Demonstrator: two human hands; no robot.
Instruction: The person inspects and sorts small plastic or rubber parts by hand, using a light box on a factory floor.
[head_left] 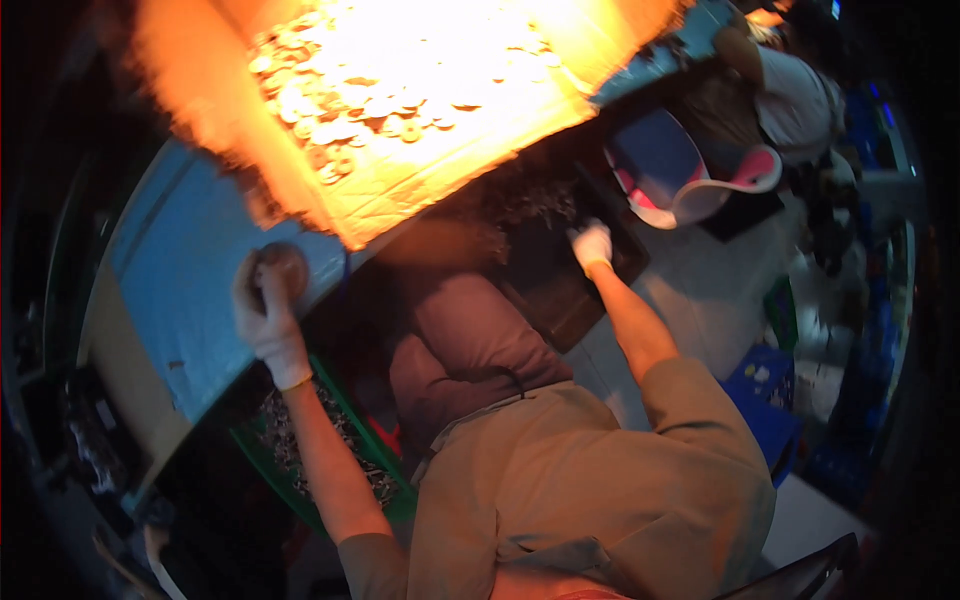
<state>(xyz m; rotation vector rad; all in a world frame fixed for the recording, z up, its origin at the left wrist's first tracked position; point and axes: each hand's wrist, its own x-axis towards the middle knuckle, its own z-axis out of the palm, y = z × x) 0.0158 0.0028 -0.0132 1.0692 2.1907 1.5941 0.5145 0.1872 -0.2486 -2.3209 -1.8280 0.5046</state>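
My left hand (pixel 268 318), in a white glove, is closed around a round brownish disc (pixel 285 268) held over the blue work surface (pixel 190 270). My right hand (pixel 592 244), also gloved in white, reaches down into a dark tray (pixel 560 290) of small dark parts on the right. Whether its fingers hold anything there cannot be made out. A brightly lit cardboard box (pixel 420 150) above holds several round ring-shaped pieces (pixel 340 120).
A green crate (pixel 300 480) with small metal parts sits by my left knee. A blue and white bin with a pink edge (pixel 680 175) stands at upper right, with another person in a white top (pixel 800 100) beyond it. Blue crates (pixel 765 390) stand at right.
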